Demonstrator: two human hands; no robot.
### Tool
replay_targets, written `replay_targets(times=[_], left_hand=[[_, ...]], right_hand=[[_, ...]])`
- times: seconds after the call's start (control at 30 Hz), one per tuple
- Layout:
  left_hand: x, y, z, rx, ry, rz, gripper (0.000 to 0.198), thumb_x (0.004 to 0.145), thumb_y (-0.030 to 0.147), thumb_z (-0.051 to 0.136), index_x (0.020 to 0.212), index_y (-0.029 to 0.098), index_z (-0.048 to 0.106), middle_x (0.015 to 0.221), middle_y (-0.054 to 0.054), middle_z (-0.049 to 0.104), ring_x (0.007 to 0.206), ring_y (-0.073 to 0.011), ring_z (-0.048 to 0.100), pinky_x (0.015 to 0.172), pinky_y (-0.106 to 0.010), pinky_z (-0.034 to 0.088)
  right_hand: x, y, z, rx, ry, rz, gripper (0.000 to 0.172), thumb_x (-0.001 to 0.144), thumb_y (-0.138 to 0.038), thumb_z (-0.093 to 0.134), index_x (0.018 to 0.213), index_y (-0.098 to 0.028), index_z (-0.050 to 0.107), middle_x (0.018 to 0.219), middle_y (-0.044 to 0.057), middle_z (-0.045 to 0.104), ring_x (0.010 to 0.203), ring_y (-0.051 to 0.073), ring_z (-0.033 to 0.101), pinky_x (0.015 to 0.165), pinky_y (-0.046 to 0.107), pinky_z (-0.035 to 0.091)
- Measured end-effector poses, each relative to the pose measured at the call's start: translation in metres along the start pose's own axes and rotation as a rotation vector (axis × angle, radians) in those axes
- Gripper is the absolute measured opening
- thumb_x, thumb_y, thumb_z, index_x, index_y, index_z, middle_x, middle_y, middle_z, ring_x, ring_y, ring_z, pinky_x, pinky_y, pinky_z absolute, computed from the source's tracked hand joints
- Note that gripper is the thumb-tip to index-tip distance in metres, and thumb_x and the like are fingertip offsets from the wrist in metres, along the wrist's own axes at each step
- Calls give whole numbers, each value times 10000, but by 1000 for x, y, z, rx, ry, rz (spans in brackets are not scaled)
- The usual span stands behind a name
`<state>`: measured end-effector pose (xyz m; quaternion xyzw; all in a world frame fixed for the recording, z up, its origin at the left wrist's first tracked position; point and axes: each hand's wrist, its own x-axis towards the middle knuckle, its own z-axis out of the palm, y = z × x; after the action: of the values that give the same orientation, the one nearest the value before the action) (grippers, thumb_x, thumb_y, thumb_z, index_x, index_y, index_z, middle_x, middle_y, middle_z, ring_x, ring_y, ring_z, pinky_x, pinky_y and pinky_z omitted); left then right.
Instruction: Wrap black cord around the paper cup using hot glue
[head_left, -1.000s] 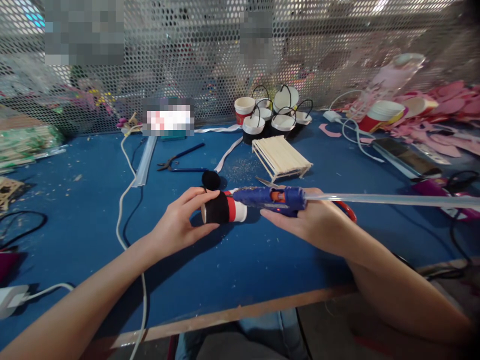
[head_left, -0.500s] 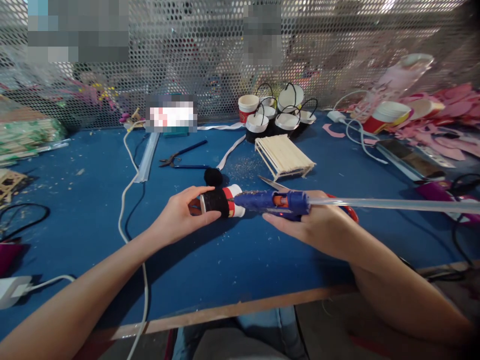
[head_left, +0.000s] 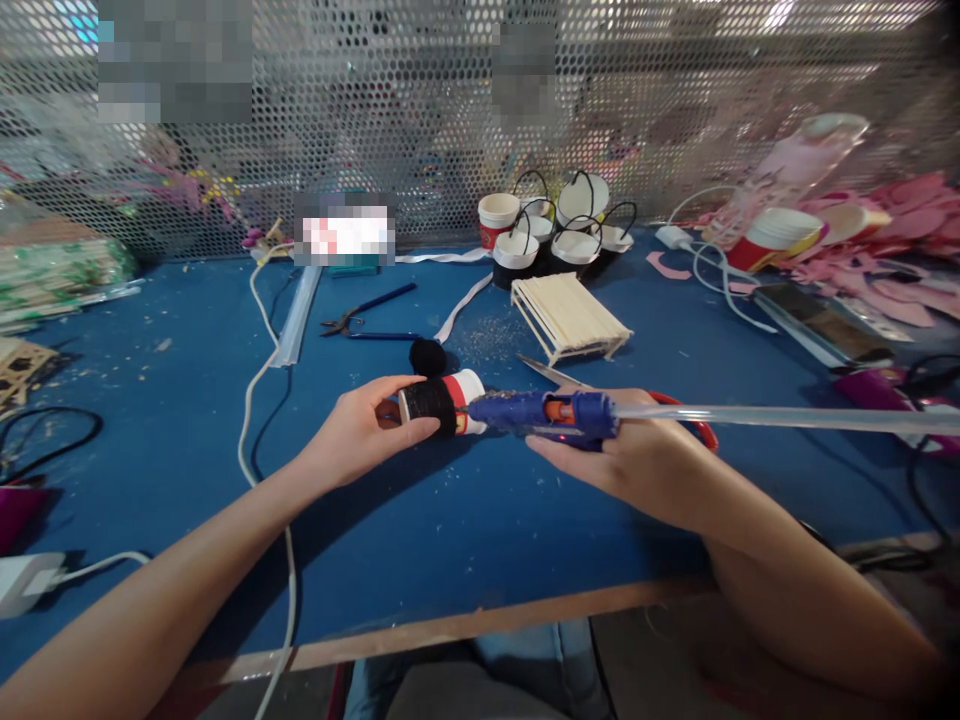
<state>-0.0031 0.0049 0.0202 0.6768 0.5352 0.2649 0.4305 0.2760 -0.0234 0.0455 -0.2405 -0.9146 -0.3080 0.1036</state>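
My left hand (head_left: 367, 430) grips a paper cup (head_left: 433, 406) lying on its side, its base end toward my palm. Black yarn is wound around the cup's lower part, while a red band and white rim show at the right. In my right hand (head_left: 615, 450) is a blue hot glue gun (head_left: 555, 412), a clear glue stick trailing out of its back to the right. The gun's nozzle touches or hovers very close to the edge of the black winding; I cannot tell which. Just behind the cup sits a ball of black yarn (head_left: 428, 356).
Pliers (head_left: 367, 322) lie left of centre. Scissors (head_left: 551, 373) lie partly under my right hand, behind it a small stick-built table (head_left: 570, 313). Several black-and-white cups with handles (head_left: 576, 245) stand by the mesh (head_left: 420, 120). A white cable (head_left: 247, 430) crosses the left side.
The cup has turned slightly in my left hand, and the glue gun's nozzle stays by the winding's edge. Otherwise the view has only shifted slightly.
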Motion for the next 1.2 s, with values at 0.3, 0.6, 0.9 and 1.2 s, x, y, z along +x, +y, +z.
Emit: replay_targets(times=[0.3,0.6,0.9,1.2], left_hand=[[2,-2,-2,17,6,-38,597,697,497,654,1190,182,537,1063,-87,671,906,-257,659,770,-371,533],[1,0,-1,5,15,-24,561,712,473,645,1168,161,549,973,-88,697,837,-250,677,711,-374,552],[0,-2,3,174,51,261,567,714,390,670,1204,143,526,1083,-103,590,865,-185,633,750,-338,569],[-6,-2,4,318,71,451,535,743,292,661,1240,187,495,1125,-98,521,985,-182,569,793,-315,562]], right_hand=[[4,0,0,-20,47,16,333,732,-83,529,968,-274,666,783,74,684,714,225,616,578,315,435],[9,0,-4,17,56,18,344,756,-41,455,887,-263,684,747,73,676,655,208,607,543,300,423],[3,1,1,-60,38,17,395,714,-27,434,933,-255,669,717,79,673,668,222,609,535,298,392],[22,7,-9,489,15,345,296,857,-219,400,745,-220,675,551,24,582,527,151,532,502,265,414]])
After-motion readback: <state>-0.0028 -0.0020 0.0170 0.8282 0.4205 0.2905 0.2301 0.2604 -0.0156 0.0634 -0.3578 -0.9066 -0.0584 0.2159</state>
